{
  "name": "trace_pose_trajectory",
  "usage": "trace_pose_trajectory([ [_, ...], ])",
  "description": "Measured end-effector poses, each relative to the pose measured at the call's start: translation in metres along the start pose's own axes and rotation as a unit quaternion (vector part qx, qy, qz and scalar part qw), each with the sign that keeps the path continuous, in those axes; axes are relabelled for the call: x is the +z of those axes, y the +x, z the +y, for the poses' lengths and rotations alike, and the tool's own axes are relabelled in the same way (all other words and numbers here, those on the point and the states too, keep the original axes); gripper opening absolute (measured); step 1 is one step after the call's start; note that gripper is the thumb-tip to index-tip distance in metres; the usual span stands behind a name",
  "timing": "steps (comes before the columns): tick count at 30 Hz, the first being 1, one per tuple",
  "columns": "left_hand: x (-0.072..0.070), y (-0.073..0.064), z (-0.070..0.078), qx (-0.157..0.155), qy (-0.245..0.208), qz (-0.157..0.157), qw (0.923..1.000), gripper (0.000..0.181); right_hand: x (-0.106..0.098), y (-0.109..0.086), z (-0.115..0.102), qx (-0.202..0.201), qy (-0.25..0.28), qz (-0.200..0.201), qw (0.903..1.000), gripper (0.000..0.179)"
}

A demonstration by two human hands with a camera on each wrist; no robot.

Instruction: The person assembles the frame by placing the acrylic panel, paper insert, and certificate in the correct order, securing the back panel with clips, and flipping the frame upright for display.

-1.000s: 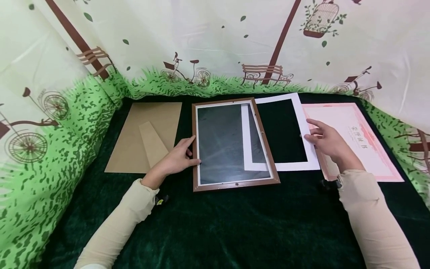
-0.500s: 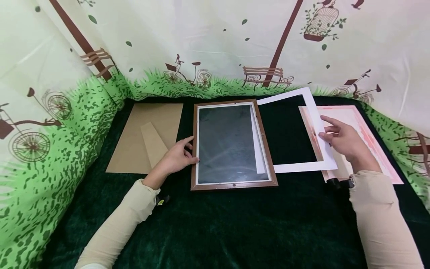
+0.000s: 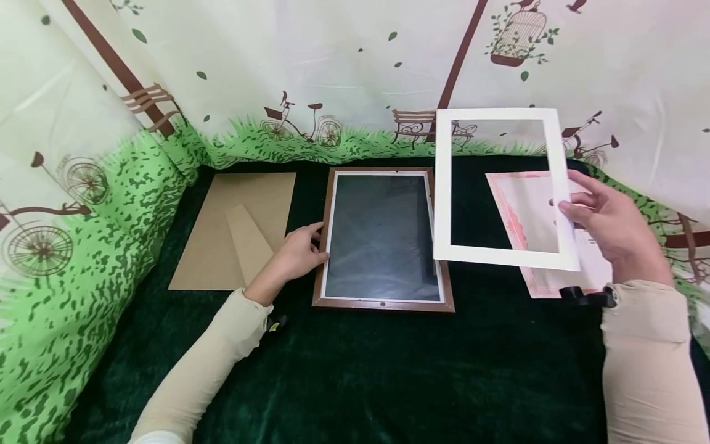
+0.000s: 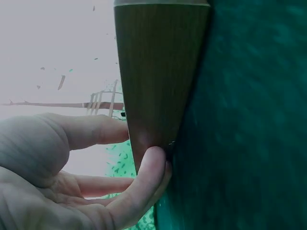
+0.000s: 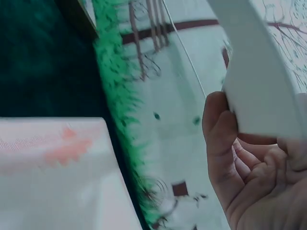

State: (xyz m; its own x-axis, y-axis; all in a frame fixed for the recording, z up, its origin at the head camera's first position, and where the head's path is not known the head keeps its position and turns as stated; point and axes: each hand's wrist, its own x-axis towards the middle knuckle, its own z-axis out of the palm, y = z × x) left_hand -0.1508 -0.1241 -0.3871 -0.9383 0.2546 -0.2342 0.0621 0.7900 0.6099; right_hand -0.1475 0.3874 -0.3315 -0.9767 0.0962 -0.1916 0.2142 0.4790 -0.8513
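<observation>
A brown picture frame (image 3: 383, 304) with a white inner border lies flat on the dark green cloth, its dark pane facing up. My left hand (image 3: 299, 253) holds the frame by its left edge; in the left wrist view, fingertips rest against the wooden side (image 4: 158, 72). Raised above the cloth on the right, a white picture mat (image 3: 499, 256) with a rectangular opening stands nearly upright. My right hand (image 3: 616, 222) pinches the mat's right side between thumb and fingers. In the right wrist view, part of the mat (image 5: 264, 86) hides some fingers.
A tan backing board (image 3: 202, 246) with an easel leg (image 3: 249, 240) lies left of the frame. Behind the mat and right hand lies a pink-bordered certificate (image 3: 532, 280). A printed curtain (image 3: 333, 55) closes off the back and sides.
My right hand has drawn the mat rightward out from the frame and lifted it clear, tilting it upright. The frame has shifted slightly while my left hand stays at its edge.
</observation>
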Motion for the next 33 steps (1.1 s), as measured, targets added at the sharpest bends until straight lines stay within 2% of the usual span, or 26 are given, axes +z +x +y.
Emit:
trace_pose_trajectory([
  [4,0.004,0.005,0.008,-0.003,-0.004,-0.007,1.0,0.074,0.018,0.006,-0.003,-0.054,-0.008,-0.04,0.9977,0.071],
  [7,0.007,0.006,0.011,-0.001,-0.016,-0.017,0.9997,0.078,0.028,0.008,-0.005,-0.073,-0.037,-0.055,0.9952,0.07],
  [12,0.009,0.008,0.01,-0.006,-0.036,-0.03,0.9989,0.085,0.042,0.01,-0.009,-0.067,-0.072,-0.076,0.9923,0.07],
  [16,0.008,0.008,0.008,0.003,-0.039,-0.032,0.9987,0.085,0.058,0.011,-0.008,-0.074,-0.079,-0.114,0.9875,0.07],
  [20,0.009,0.008,0.006,0.012,-0.027,-0.039,0.9988,0.084,0.074,0.009,-0.005,-0.07,-0.079,-0.143,0.9841,0.073],
  [26,0.011,0.007,0.002,0.014,-0.028,-0.041,0.9987,0.085,0.093,0.007,-0.007,-0.064,-0.049,-0.178,0.9807,0.078],
  [29,0.011,0.006,0.002,0.018,-0.033,-0.041,0.9984,0.086,0.103,0.005,-0.01,-0.055,-0.037,-0.184,0.9808,0.08],
  [33,0.012,0.007,0.003,0.02,-0.043,-0.037,0.9982,0.086,0.112,0.003,-0.014,-0.05,-0.047,-0.184,0.9805,0.08],
])
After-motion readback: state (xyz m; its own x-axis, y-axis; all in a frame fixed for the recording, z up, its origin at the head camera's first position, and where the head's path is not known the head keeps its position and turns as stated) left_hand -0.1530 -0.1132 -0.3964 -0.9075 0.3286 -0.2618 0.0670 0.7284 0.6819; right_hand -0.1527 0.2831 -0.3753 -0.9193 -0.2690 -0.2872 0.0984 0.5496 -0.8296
